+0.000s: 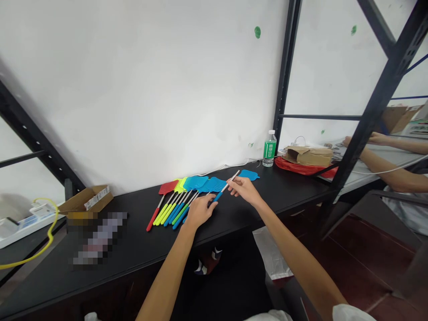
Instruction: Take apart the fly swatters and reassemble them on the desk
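Between my hands is a slim metal rod with a blue handle (218, 196), tilted up to the right. My right hand (245, 189) pinches the rod's metal part. My left hand (200, 210) has its thumb and fingers closed at the lower end of the blue handle. Beside my left hand, several fly swatters lie side by side, among them a red fly swatter (153, 219), yellow ones (166, 213) and blue ones (179, 215). A separate blue swatter head (249, 174) lies flat behind my right hand; whether it joins the rod is unclear.
The black table (133, 249) runs along a white wall. An open cardboard box (85, 203) and a blurred-out item (102, 238) are at left. A water bottle (269, 149), a torn carton (309, 156) and red plastic (284, 165) sit at right. Another person's arms (384, 165) show beyond the shelf post (371, 107).
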A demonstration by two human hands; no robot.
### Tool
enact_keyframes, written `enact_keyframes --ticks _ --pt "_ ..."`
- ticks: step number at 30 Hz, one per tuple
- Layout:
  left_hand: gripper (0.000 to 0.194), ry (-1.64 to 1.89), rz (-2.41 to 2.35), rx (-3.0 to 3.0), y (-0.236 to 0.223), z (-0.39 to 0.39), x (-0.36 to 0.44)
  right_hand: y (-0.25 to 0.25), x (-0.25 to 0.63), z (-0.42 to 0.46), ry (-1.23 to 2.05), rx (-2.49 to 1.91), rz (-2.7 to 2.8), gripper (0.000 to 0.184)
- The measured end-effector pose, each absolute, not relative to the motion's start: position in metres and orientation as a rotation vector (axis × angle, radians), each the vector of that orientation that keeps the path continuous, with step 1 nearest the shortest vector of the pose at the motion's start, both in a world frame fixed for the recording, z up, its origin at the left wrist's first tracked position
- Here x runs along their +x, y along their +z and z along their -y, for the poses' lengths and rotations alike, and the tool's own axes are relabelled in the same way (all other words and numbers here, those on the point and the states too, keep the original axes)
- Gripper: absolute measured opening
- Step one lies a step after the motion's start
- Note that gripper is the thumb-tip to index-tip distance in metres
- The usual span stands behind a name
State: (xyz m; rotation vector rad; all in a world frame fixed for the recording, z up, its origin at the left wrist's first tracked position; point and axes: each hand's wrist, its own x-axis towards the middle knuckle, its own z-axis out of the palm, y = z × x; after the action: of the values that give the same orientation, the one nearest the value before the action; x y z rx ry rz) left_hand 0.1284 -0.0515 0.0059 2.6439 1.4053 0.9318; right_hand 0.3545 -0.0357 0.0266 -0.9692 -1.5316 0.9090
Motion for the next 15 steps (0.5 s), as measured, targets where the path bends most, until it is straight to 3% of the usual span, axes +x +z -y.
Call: enact_keyframes --ticks 15 --pt "0.028 0.914 -1.395 2.66 0.005 0.0507 0.1272 0.0218 0.3507 0.0345 0.904 -0.99 1.54 0.039"
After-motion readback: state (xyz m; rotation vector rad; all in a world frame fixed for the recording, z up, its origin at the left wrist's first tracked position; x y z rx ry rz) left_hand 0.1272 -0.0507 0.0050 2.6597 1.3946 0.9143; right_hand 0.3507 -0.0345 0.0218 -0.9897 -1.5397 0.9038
